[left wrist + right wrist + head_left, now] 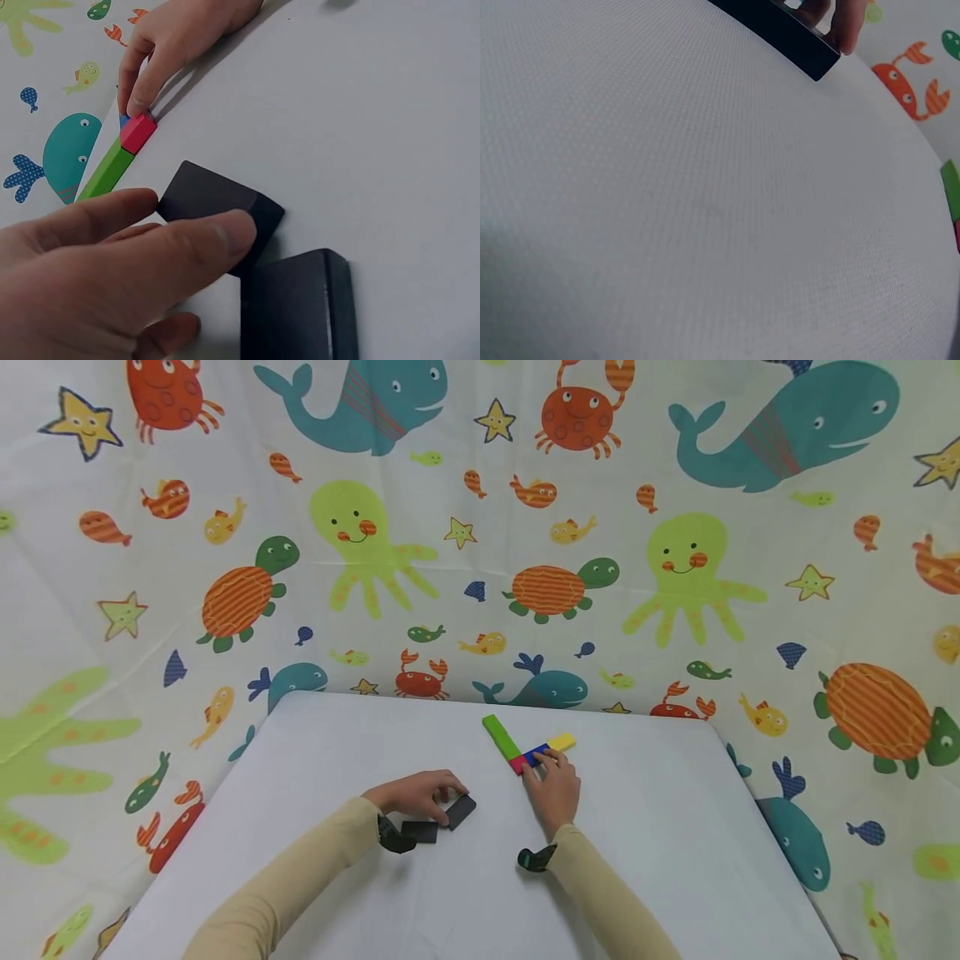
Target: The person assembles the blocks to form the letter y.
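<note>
My left hand (pixel 420 795) pinches a black rectangular block (pixel 461 811) between thumb and fingers; in the left wrist view the thumb lies over this block (pixel 214 187). Close beside it, a second black block (pixel 289 307) lies flat, its near end cut off in that view. My right hand (pixel 553 792) pinches a blue block (pixel 536 755), partly hidden by the fingers. The thumb is close to a small red block (pixel 517 765). A long green block (pixel 501 737) meets the red one, and a yellow block (pixel 562 742) lies at the blue one's far end.
All the blocks lie on a white-covered table (pixel 675 843). A cloth printed with sea animals (pixel 480 543) hangs behind the table and along its sides. Each wrist wears a dark strapped device, such as the right wrist device (pixel 537 859).
</note>
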Motion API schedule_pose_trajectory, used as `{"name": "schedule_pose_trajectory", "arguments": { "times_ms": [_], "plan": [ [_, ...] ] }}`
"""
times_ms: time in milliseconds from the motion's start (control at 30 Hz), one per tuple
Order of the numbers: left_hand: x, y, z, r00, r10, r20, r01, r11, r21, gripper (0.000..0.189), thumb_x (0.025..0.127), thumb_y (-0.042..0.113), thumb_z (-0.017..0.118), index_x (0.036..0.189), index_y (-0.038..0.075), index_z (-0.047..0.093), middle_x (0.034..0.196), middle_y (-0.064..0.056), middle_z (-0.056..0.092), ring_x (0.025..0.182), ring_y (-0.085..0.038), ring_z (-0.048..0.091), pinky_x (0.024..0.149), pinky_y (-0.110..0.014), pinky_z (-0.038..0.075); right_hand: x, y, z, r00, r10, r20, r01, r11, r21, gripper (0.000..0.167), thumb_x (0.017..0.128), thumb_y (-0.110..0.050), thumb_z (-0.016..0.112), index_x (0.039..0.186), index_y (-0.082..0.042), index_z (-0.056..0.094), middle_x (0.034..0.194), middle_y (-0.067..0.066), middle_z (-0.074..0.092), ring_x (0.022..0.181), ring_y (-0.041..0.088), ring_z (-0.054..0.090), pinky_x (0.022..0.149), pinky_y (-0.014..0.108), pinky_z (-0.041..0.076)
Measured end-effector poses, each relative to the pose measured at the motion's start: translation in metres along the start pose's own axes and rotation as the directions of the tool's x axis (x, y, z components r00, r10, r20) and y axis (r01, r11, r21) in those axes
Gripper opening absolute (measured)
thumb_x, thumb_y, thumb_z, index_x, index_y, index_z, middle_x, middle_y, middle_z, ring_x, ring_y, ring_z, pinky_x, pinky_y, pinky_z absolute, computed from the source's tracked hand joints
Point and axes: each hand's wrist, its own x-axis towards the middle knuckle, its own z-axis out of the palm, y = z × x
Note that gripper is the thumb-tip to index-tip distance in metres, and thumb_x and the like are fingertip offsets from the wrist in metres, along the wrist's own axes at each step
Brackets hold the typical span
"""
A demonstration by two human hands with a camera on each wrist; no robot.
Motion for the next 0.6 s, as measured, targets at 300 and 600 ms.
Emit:
{"name": "schedule_pose_trajectory", "arguments": {
  "times_ms": [300, 600],
  "plan": [
    [-0.001, 0.000, 0.002, 1.000, -0.012, -0.022, 0.011, 0.998, -0.055, 0.052, 0.084, 0.009, 0.076, 0.132, 0.020, 0.059, 0.119, 0.003, 0.058, 0.102, -0.017, 0.054, 0.086, -0.037, 0.045, 0.000, 0.001, 0.002, 1.000, -0.001, -0.006, 0.001, 1.000, 0.007, 0.043, 0.090, -0.042, 0.068, 0.122, -0.014, 0.070, 0.131, 0.007, 0.057, 0.117, 0.030, 0.052, 0.092, 0.048, 0.042],
    [0.005, 0.000, 0.011, 0.997, 0.006, -0.074, -0.013, 0.996, -0.094, 0.049, 0.088, 0.010, 0.072, 0.134, 0.016, 0.059, 0.125, 0.000, 0.059, 0.097, -0.016, 0.056, 0.085, -0.035, 0.047, 0.000, 0.002, 0.003, 1.000, -0.009, -0.012, 0.010, 1.000, 0.007, 0.043, 0.089, -0.041, 0.069, 0.121, -0.013, 0.070, 0.131, 0.008, 0.057, 0.116, 0.031, 0.052, 0.090, 0.049, 0.042]
  ]
}}
